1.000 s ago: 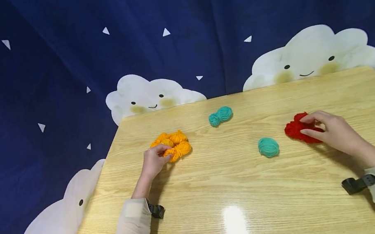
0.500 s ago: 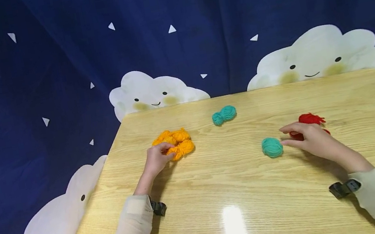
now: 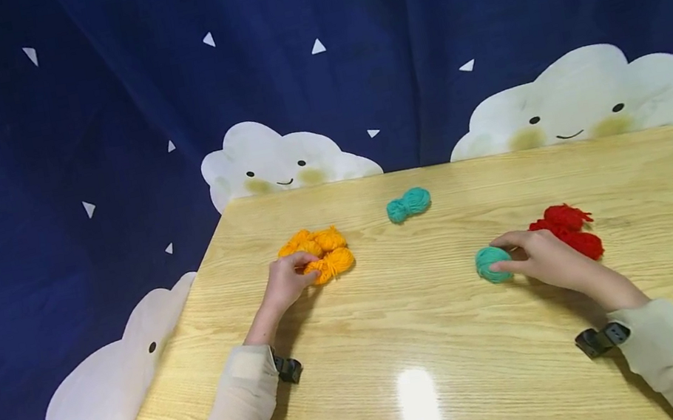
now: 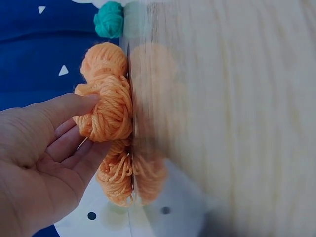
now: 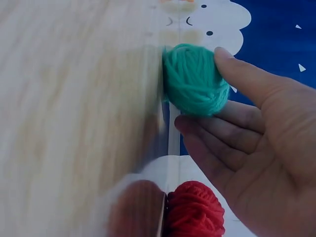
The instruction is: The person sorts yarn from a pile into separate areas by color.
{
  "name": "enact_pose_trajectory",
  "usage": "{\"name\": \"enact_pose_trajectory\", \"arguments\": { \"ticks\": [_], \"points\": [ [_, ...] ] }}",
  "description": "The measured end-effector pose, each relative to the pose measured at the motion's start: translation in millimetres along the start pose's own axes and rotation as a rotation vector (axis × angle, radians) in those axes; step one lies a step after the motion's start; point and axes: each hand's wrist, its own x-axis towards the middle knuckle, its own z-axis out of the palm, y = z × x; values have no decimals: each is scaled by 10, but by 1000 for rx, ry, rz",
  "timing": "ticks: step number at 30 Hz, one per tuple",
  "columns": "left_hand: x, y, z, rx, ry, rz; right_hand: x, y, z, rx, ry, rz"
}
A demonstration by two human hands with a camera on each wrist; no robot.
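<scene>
My left hand (image 3: 284, 281) pinches the near skein of a cluster of orange yarn (image 3: 335, 264) on the left of the table. In the left wrist view the thumb lies on the orange skein (image 4: 111, 111), with fingers under its far side. My right hand (image 3: 543, 254) is at a teal ball of yarn (image 3: 492, 264), thumb on one side and fingers on the other. The right wrist view shows the thumb against the teal ball (image 5: 195, 79) and fingertips behind it. Beyond that hand lie red yarn skeins (image 3: 572, 228), partly covered by it.
Another teal skein (image 3: 408, 205), tied in the middle, lies near the back of the wooden table (image 3: 362, 355). A dark blue curtain (image 3: 279, 40) with printed clouds hangs behind the table and along its left side.
My right hand has let go of the red yarn and moved left to the teal ball, thumb and fingers now about it. The left hand stays on the orange yarn. The view shifted slightly.
</scene>
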Motion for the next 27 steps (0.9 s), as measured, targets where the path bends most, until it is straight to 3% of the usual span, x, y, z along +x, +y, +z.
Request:
{"name": "enact_pose_trajectory", "arguments": {
  "ticks": [12, 21, 27],
  "points": [
    [18, -13, -12, 11, 15, -5, 45, -36, 44, 52, 12, -52],
    [-28, -26, -13, -11, 51, 65, 61, -54, 114, 123, 49, -34],
    [-7, -6, -1, -19, 24, 12, 77, -93, 111, 161, 38, -39]
  ]
}}
